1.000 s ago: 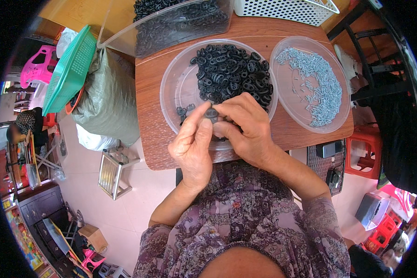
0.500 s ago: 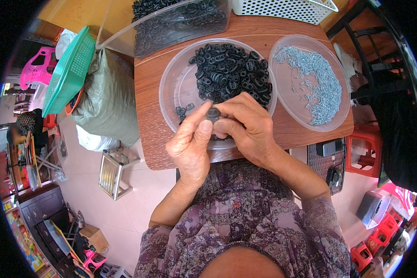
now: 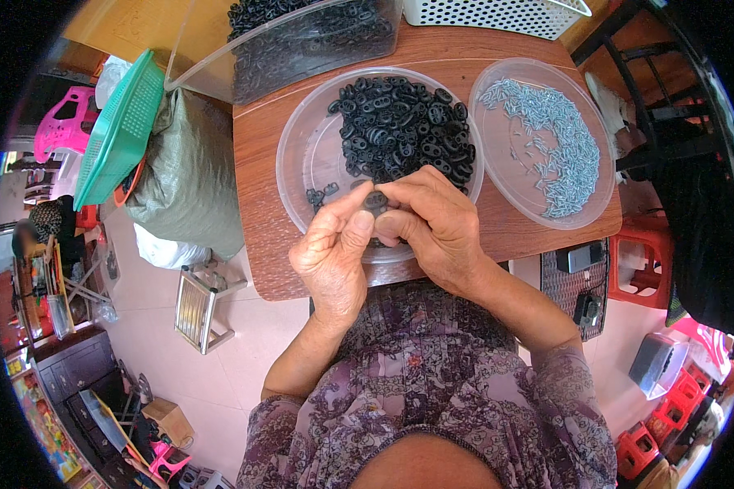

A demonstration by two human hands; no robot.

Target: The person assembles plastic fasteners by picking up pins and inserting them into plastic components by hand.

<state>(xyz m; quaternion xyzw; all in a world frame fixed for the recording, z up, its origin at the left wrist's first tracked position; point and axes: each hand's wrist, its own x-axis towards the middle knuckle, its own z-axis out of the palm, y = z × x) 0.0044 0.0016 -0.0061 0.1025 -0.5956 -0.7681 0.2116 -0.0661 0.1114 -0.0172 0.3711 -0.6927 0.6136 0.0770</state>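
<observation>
The small black piece (image 3: 375, 200) is up between the person's two hands, above the near part of a round clear tub. From where I stand, the left hand (image 3: 333, 257) pinches it between thumb and forefinger on one side, and the right hand (image 3: 439, 232) does the same on the other, those fingers (image 3: 400, 192) bent inward. The fingertips nearly meet around it, so I can't make out its full shape.

Below, the round tub (image 3: 300, 138) holds a heap of black pieces (image 3: 404, 126), oval, many with two holes, with a few small dark bits (image 3: 321, 195) at its left side. Just right of it, a shallow clear dish (image 3: 523, 194) carries slim blue-grey pins (image 3: 569, 155). Both rest on the wood-grain tabletop (image 3: 261, 220). At the back stand a clear bin (image 3: 318, 75) of more black pieces and a white perforated basket (image 3: 485, 18). Off to the left, a green basket (image 3: 121, 130) leans by a grey-green sack (image 3: 189, 183).
</observation>
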